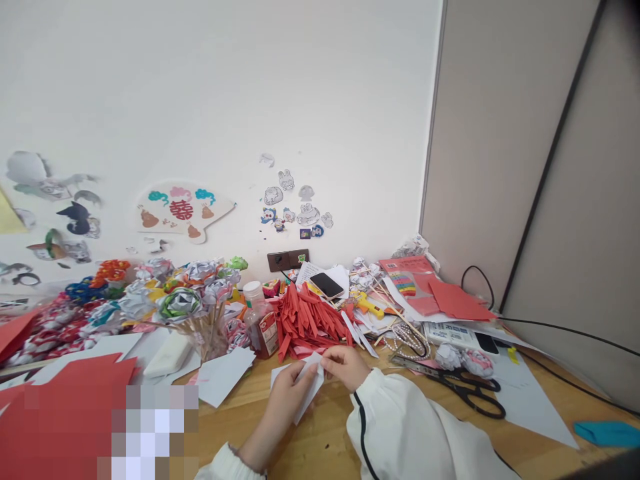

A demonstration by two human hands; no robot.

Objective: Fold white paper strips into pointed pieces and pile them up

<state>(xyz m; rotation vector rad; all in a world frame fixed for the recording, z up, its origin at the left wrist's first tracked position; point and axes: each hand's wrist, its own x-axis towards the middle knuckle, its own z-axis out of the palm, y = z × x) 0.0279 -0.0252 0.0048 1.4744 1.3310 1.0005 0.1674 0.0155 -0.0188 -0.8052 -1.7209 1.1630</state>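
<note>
- Gripping the folded white paper (311,397) between thumb and fingers with the left hand (287,393); pinching near its upper edge with the right hand (347,369).
- Held over the bare front of the desk (320,450), close to the near side of the red strips (306,317); cannot tell whether touching the wood; well apart from the scissors (445,375) at right.
- Probably midway through folding, judging by the slanted edges; too small to make out any crease.
- Calling, most likely, for steadying with the left, then lining up edges and pressing firmly with the right.
</note>
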